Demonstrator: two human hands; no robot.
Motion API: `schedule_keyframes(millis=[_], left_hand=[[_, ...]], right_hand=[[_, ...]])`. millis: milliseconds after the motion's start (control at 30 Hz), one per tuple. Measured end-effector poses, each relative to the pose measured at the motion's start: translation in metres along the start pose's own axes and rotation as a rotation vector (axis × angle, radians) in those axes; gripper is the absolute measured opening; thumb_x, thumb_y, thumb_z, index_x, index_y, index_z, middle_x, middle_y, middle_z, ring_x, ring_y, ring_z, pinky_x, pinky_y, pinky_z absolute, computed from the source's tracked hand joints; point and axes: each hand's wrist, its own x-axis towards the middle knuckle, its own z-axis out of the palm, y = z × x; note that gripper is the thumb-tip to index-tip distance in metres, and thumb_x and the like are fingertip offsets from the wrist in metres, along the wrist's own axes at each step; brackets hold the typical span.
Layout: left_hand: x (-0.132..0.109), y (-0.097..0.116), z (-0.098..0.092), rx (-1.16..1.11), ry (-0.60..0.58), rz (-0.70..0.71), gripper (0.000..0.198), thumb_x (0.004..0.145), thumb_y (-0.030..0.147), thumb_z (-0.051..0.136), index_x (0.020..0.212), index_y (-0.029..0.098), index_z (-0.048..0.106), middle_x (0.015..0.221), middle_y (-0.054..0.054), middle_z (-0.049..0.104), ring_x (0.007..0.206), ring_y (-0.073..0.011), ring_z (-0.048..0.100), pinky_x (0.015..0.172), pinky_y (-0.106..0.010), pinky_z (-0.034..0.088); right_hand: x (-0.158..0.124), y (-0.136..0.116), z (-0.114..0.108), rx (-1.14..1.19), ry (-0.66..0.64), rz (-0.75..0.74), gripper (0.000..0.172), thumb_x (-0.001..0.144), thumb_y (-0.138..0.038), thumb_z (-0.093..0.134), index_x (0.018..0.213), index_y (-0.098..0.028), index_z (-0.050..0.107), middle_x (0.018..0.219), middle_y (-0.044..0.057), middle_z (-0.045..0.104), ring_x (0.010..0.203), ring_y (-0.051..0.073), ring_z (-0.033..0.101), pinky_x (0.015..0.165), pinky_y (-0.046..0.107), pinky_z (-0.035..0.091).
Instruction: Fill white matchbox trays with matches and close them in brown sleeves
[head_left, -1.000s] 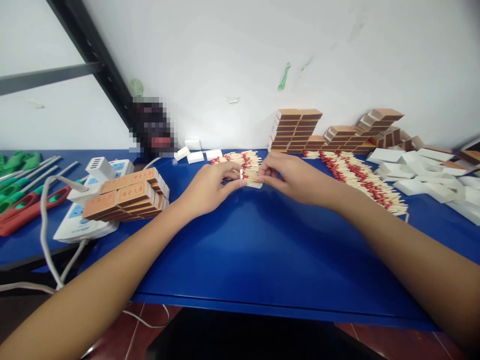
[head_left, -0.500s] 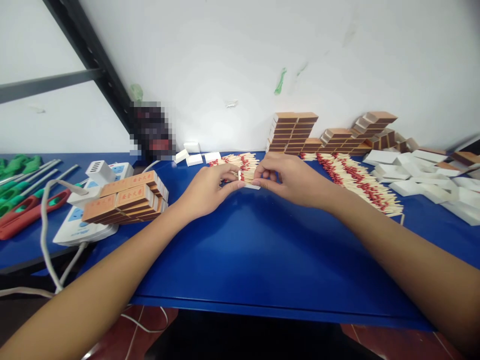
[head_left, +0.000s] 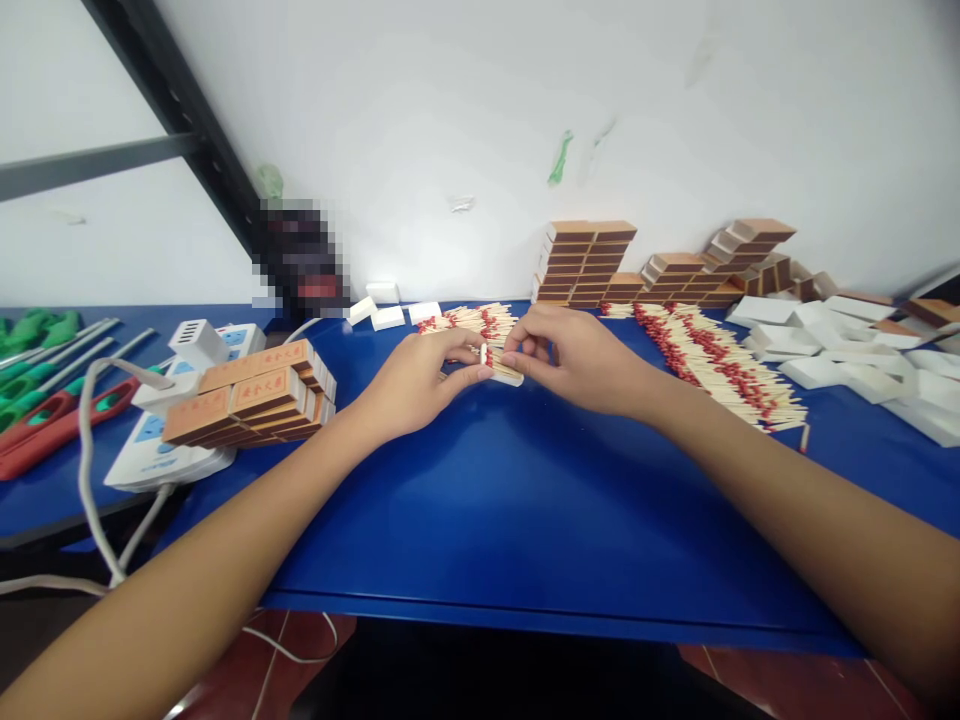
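My left hand (head_left: 420, 385) is closed with thumb and fingers on the left end of a small white matchbox tray (head_left: 513, 379). Red-tipped matches (head_left: 495, 364) lie in that tray, heads toward the left. From the right, my right hand (head_left: 577, 358) pinches at the matches over the tray, its thumb and index fingertip touching them; its other fingers are curled. Just behind the hands is a small pile of loose matches (head_left: 484, 318), partly hidden by them.
Matchboxes (head_left: 585, 262) are stacked along the wall. A long spread of matches (head_left: 712, 360) and white trays (head_left: 847, 345) lie on the right. On the left, bundled matchboxes (head_left: 255, 395) rest on a power strip (head_left: 161, 465). White trays (head_left: 388, 318) lie at the back left.
The tray has shifted slightly right and tilted, showing more of its front side. My right fingertips have moved slightly left over the matches. Both hands stay close together.
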Motion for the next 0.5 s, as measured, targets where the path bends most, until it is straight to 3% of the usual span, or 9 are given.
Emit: schedule_keyframes(millis=[333, 500], left_hand=[[-0.0006, 0.0012, 0.0014, -0.014, -0.039, -0.031, 0.025, 0.102, 0.038, 0.072, 0.120, 0.022, 0.076, 0.129, -0.008, 0.083, 0.118, -0.0280, 0.079, 0.107, -0.042, 0.056], [-0.0007, 0.0027, 0.0011, -0.021, -0.048, -0.018, 0.023, 0.103, 0.038, 0.071, 0.119, 0.023, 0.075, 0.125, -0.007, 0.084, 0.117, -0.0279, 0.079, 0.107, -0.042, 0.056]], right_hand=[[-0.0025, 0.0033, 0.0024, -0.077, -0.025, -0.028, 0.010, 0.100, -0.027, 0.062, 0.093, -0.021, 0.067, 0.094, 0.008, 0.065, 0.083, 0.021, 0.060, 0.076, 0.034, 0.044], [-0.0030, 0.0005, 0.0017, -0.050, -0.007, -0.094, 0.014, 0.100, -0.024, 0.060, 0.103, -0.023, 0.074, 0.092, 0.006, 0.063, 0.081, 0.021, 0.059, 0.075, 0.034, 0.044]])
